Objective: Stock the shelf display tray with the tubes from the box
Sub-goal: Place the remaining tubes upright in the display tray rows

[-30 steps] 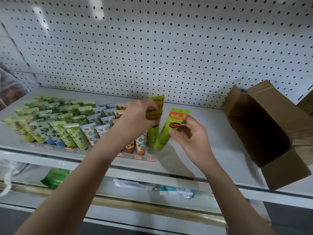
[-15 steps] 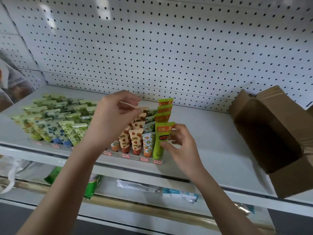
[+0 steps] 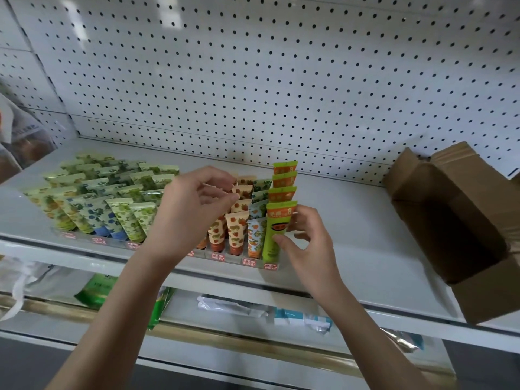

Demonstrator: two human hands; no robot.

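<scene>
Pinched lightly by the right hand (image 3: 302, 237): green tube (image 3: 277, 229), up in the air a second ago, now standing at the front right of the tray (image 3: 216, 256). One more stocked. Left hand (image 3: 194, 209) loose above, holding nothing. Tray packed with tubes. Box (image 3: 455, 220) nearby, too dark inside to tell.

Bright, even overhead light glares softly on the pegboard (image 3: 253, 80); wide-angle edges bend, slightly soft.

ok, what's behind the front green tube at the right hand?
Three more green tubes lined up behind the front green tube; only their tops show, bodies covered.
</scene>
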